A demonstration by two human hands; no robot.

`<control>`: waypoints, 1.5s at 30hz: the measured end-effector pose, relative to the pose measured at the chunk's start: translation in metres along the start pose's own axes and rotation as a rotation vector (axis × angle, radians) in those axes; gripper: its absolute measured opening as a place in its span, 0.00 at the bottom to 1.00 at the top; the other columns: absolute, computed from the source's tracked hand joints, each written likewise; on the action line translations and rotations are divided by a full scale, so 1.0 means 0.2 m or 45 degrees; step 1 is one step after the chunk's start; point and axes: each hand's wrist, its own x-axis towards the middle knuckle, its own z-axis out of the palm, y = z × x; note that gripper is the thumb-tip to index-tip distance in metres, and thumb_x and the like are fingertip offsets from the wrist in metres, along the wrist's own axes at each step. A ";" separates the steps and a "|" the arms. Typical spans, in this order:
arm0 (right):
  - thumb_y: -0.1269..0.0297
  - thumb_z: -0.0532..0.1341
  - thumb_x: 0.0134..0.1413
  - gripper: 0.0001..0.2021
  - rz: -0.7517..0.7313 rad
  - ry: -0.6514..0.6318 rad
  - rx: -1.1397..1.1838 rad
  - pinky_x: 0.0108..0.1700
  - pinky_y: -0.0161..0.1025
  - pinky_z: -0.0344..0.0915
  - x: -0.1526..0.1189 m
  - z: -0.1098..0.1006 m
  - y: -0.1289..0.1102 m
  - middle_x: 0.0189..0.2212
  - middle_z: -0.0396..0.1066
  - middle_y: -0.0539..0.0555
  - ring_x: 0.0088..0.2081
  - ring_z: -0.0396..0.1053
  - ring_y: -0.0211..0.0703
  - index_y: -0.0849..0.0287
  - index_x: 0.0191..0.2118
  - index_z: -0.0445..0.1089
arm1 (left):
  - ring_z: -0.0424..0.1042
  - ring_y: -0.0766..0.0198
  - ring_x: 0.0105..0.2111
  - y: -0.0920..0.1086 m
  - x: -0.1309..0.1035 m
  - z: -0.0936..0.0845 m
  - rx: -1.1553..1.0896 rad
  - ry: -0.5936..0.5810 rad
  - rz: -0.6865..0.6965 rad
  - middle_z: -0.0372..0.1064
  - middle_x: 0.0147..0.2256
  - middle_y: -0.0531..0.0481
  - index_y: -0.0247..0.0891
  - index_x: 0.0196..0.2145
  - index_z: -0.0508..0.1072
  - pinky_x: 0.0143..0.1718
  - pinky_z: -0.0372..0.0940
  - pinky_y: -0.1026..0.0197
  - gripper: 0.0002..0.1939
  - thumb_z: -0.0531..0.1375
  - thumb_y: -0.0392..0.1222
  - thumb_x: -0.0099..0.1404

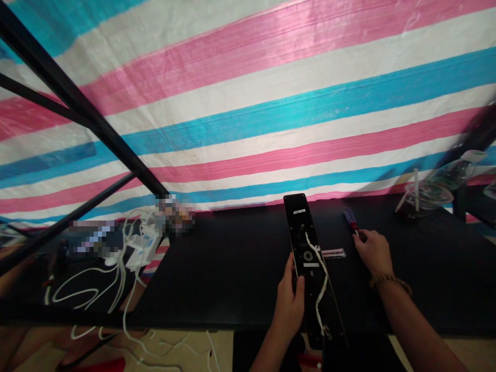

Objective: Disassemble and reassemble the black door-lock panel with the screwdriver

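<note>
A long black panel [297,237] with small holes, white labels and a white wrapped cable [323,281] along it extends past the table's near edge. My left hand [290,302] grips its left side, with the thumb on the upper face. To the right, my right hand [374,253] pinches the metal shaft of a screwdriver [351,219] with a blue and red handle. That handle points away from me, near the table surface. Between the panel and my right hand lies a small, thin clear packet [335,253]; its contents are too small to tell.
The black table [225,268] meets a striped plastic sheet [271,129] at the back. Clear plastic cups [430,194] with straws stand at the far right. White cables and a power strip [142,249] hang at the left, by a black metal frame [112,144]. Another person's limbs show at lower left.
</note>
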 end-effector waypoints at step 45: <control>0.60 0.59 0.63 0.21 -0.537 -0.226 0.611 0.65 0.65 0.56 -0.10 -0.12 -0.84 0.61 0.66 0.60 0.66 0.57 0.59 0.53 0.60 0.66 | 0.71 0.63 0.33 -0.01 0.03 -0.01 -0.040 0.033 -0.062 0.73 0.37 0.49 0.41 0.65 0.58 0.38 0.65 0.60 0.28 0.56 0.49 0.71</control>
